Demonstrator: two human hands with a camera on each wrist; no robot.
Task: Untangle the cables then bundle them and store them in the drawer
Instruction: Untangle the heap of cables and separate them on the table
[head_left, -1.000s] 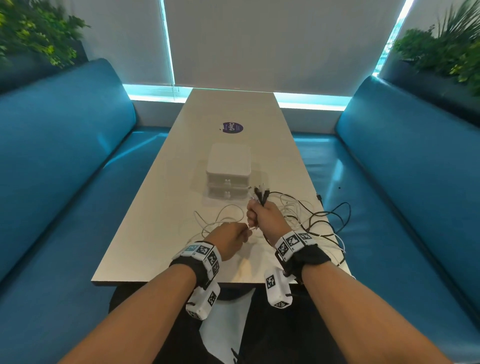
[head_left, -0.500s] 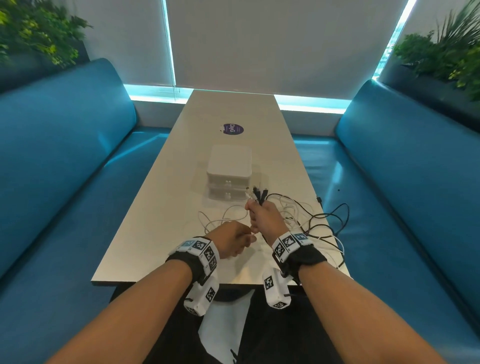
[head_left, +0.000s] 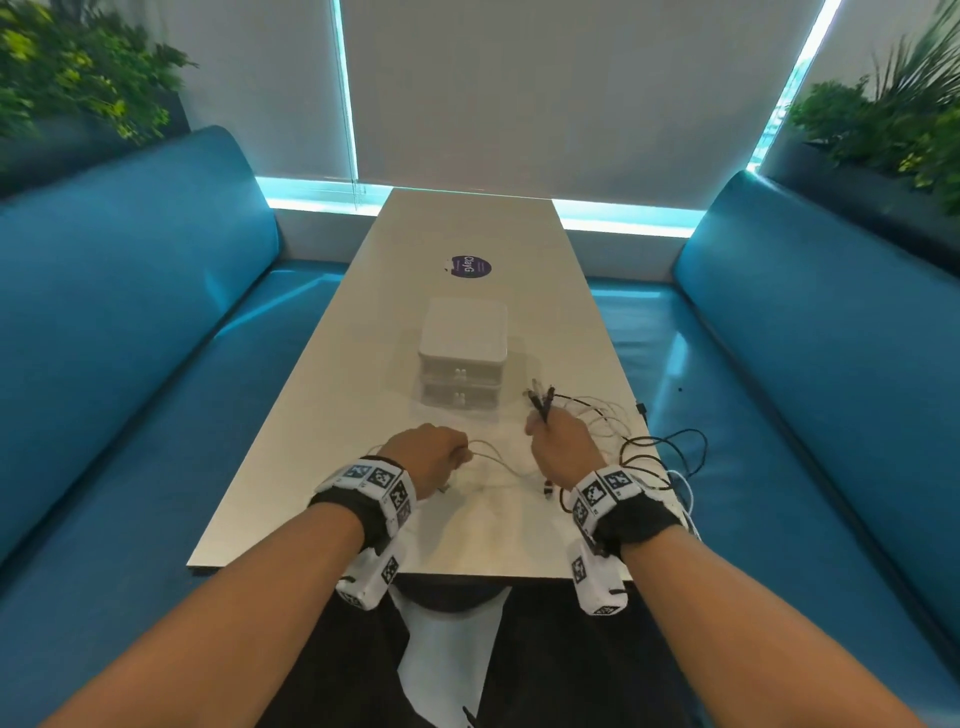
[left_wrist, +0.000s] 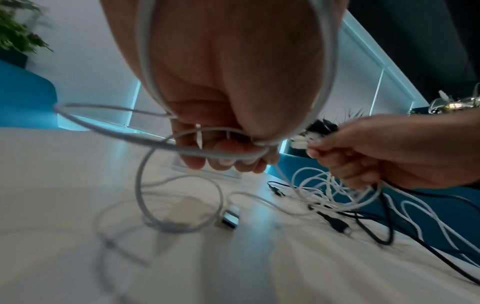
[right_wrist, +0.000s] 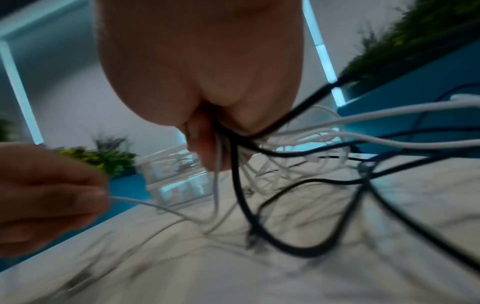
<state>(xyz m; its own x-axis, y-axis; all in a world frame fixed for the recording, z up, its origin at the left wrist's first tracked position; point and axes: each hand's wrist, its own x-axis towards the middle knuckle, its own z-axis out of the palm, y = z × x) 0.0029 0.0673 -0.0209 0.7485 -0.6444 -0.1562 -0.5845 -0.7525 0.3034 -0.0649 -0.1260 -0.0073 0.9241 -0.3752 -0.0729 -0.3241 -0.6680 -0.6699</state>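
My right fist bunches black and white cables (head_left: 618, 441), plugs up, before the closed white drawer box (head_left: 462, 353).

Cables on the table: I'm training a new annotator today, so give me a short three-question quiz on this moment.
1. True or false: both drawers of the white drawer box are closed.
2. Which hand holds the bunch of black and white cable ends that stick up above its grip? A) left hand B) right hand C) neither
3. Fill in: the left hand holds a ___ cable.

Key:
1. True; both fronts sit flush.
2. B; the right hand grips the cable ends, and the cables trail from it into the tangle near the table's right edge.
3. White; the white cable loops round the left hand.
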